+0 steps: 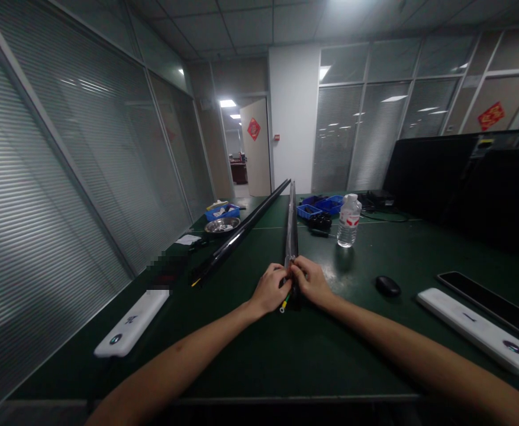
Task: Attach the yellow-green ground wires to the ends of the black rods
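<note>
A long, narrow dark bar (292,231) with a shiny grey upper face runs away from me along the table. At its near end, the fingers of my left hand (270,290) are closed against the left side. My right hand (312,283) grips the same end from the right, thumb and fingers pinched together. Both sets of fingertips meet over the bar, hiding whatever small part may lie between them. Below them a green-and-yellow wire (283,306) pokes out, with a ring terminal at its tip. To the left lies a second long black bar (241,234), untouched.
Left of the bars are a metal bowl (222,225), a blue basket (230,213) and a white device (132,322). On the right stand a water bottle (348,220), blue trays (330,205), a mouse (387,286), another white device (476,328), a keyboard-like slab (492,303) and monitors (463,177).
</note>
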Tool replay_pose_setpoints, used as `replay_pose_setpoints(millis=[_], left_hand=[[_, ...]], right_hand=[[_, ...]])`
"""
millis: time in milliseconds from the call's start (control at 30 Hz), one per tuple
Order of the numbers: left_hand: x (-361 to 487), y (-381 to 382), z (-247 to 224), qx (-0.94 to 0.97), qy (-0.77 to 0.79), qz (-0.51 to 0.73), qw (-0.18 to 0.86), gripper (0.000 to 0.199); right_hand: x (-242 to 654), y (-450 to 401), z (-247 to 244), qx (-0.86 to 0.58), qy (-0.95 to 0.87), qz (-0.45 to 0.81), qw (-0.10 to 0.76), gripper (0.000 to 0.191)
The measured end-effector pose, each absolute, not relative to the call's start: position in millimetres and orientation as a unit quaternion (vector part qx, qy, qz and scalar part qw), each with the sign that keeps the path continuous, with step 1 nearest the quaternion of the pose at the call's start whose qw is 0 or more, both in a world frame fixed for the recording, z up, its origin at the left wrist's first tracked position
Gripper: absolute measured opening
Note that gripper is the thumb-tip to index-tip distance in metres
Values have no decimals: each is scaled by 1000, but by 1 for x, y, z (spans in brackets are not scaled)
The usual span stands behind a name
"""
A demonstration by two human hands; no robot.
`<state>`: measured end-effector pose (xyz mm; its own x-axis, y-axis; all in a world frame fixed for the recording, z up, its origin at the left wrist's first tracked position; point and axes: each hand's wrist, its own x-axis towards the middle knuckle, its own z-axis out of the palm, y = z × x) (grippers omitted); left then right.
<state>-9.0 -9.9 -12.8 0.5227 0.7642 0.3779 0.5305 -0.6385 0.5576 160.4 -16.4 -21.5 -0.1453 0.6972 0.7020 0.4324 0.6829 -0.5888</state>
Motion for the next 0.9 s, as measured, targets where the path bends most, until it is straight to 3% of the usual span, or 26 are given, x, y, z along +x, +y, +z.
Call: replay_pose_setpoints(millis=[900], left_hand=[[-8, -10, -12, 857, 372, 311, 176, 21]], right_hand=[[161, -16, -22, -383, -756, 94, 522, 27]])
